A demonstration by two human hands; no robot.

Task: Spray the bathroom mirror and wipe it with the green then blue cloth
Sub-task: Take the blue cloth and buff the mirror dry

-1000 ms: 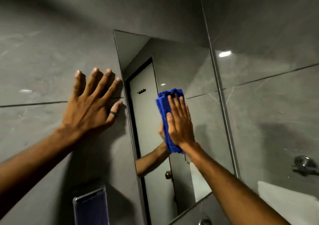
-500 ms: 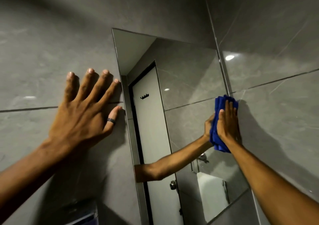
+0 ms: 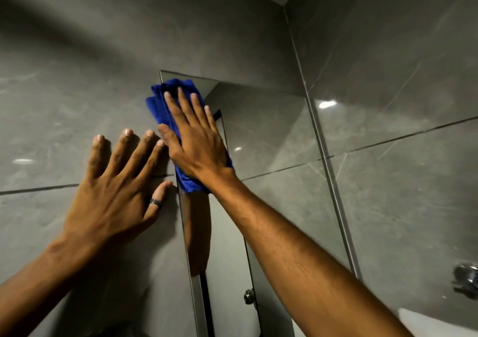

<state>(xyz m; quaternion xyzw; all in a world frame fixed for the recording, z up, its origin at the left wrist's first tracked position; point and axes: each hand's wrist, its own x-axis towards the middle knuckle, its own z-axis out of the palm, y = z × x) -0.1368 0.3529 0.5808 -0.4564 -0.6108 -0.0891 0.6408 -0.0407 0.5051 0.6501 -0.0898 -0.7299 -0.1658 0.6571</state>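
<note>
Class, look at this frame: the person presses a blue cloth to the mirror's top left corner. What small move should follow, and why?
Probably slide the right hand and blue cloth rightward along the mirror's top edge. The cloth sits at the upper left corner, partly over the wall tile, while glass lies uncovered to its right. The left hand is flat on the wall.

Single head view, close to wall, tilted upward toward mirror (image 3: 258, 140) top corner and ceiling corner (wide-angle bend at edges); lower right fixture probably tap, blurred.
</note>
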